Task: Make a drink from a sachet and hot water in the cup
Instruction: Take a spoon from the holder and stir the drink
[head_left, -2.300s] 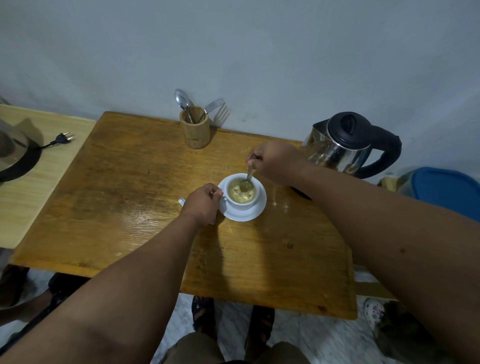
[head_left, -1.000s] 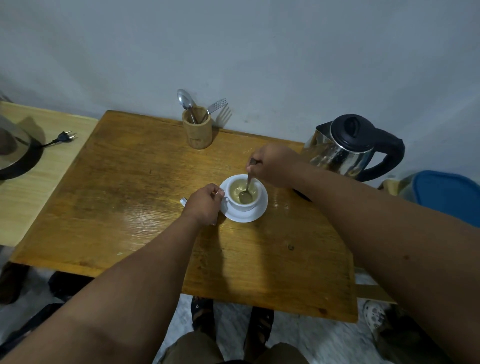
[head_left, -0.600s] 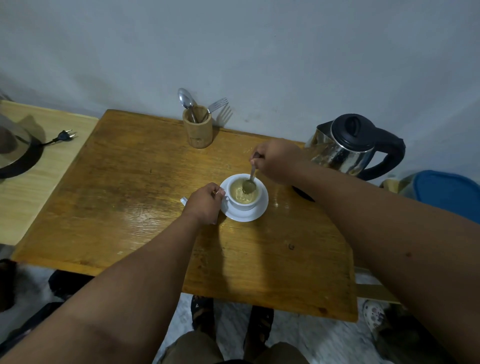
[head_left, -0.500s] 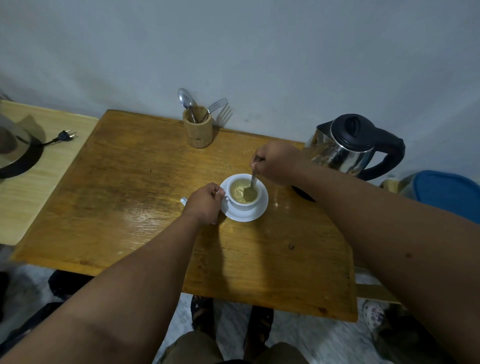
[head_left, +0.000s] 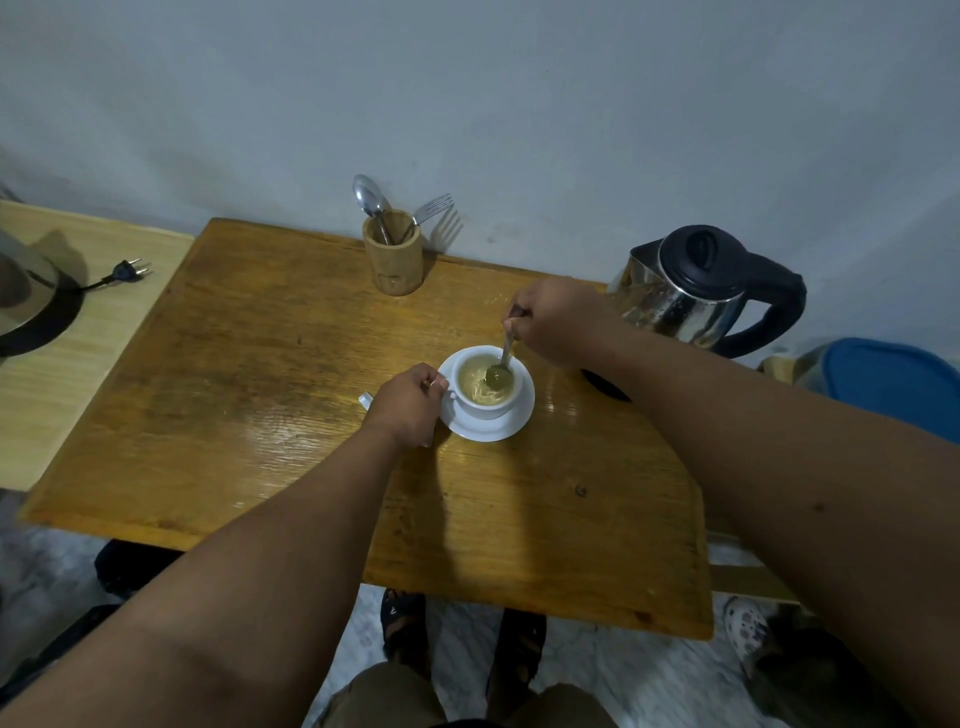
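The cup (head_left: 485, 384) sits on its white saucer (head_left: 493, 423) near the middle of the wooden counter (head_left: 260, 389), already filled with a pale, cloudy yellowish drink whose surface shows lighter streaks. The fingers of the right hand (head_left: 553, 325) are pinched together on the handle of a small spoon (head_left: 501, 366), whose bowl dips into the liquid on the cup's right side. The fingers of the left hand (head_left: 410, 402) are closed at the cup's handle side, steadying it; a bit of white shows just beyond that hand, perhaps the sachet, though it is too hidden to tell. Behind the right hand stands the steel kettle (head_left: 691, 296) with its black lid shut, off its base as far as can be seen. At the back edge a wooden holder (head_left: 392, 254) keeps a spare spoon and a fork. By this layout the powder and hot water seem to be in already, and stirring is the step in hand; what is left appears to be mixing until the streaks vanish and lifting the spoon out.
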